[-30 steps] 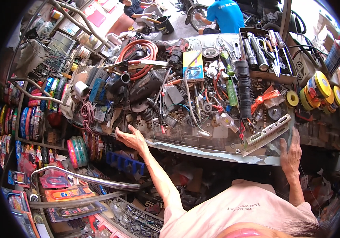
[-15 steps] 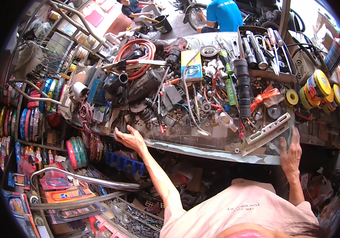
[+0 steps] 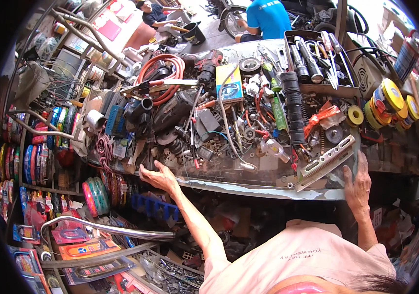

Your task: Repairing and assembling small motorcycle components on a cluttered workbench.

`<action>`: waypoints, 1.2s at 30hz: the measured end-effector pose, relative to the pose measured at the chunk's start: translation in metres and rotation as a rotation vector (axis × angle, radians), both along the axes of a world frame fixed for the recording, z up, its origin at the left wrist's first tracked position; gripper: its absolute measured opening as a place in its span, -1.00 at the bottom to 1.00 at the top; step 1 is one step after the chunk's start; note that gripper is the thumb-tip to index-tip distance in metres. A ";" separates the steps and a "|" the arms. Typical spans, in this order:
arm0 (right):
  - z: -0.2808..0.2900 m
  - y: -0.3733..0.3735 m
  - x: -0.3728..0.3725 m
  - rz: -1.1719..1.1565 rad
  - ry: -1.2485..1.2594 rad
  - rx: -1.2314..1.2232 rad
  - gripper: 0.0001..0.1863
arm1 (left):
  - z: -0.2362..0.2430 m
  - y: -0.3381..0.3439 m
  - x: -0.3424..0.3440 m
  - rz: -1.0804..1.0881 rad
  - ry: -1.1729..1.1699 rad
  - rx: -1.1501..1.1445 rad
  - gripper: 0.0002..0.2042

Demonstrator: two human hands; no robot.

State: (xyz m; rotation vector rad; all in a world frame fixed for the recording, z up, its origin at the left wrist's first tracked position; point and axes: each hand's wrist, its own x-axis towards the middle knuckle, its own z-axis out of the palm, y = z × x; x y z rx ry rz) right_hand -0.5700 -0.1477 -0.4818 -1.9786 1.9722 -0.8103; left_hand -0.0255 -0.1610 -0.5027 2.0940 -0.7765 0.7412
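My left hand (image 3: 159, 177) rests at the near edge of a cluttered glass-topped counter (image 3: 248, 188), fingers apart and holding nothing. At the counter's right corner, my right hand (image 3: 359, 181) lies along the edge with its fingers stretched out and no object in it. Just left of that hand, a slotted metal bracket (image 3: 326, 162) lies at a slant on the glass. Small metal parts (image 3: 177, 156) are scattered beyond my left hand. A black ribbed cylinder (image 3: 293, 108) and a clear plastic bottle (image 3: 275, 150) lie farther in, between the two hands.
Power drill (image 3: 208, 66), orange hose coil (image 3: 181, 63), toolbox (image 3: 307, 88) with flashlights and yellow tape rolls (image 3: 390, 98) crowd the counter. Packaged goods and a chrome bar (image 3: 116, 223) fill the lower left. A person in blue (image 3: 269, 19) and another person (image 3: 158, 14) sit beyond.
The whole view has shifted slightly, so the far scene sits a little lower and the counter a little left. Both hands stay at the counter's edge, in nearly the same poses.
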 end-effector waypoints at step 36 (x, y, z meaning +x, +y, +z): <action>-0.006 0.032 -0.070 0.081 -0.399 0.214 -0.33 | 0.050 0.043 -0.396 -0.981 0.318 -0.330 -0.71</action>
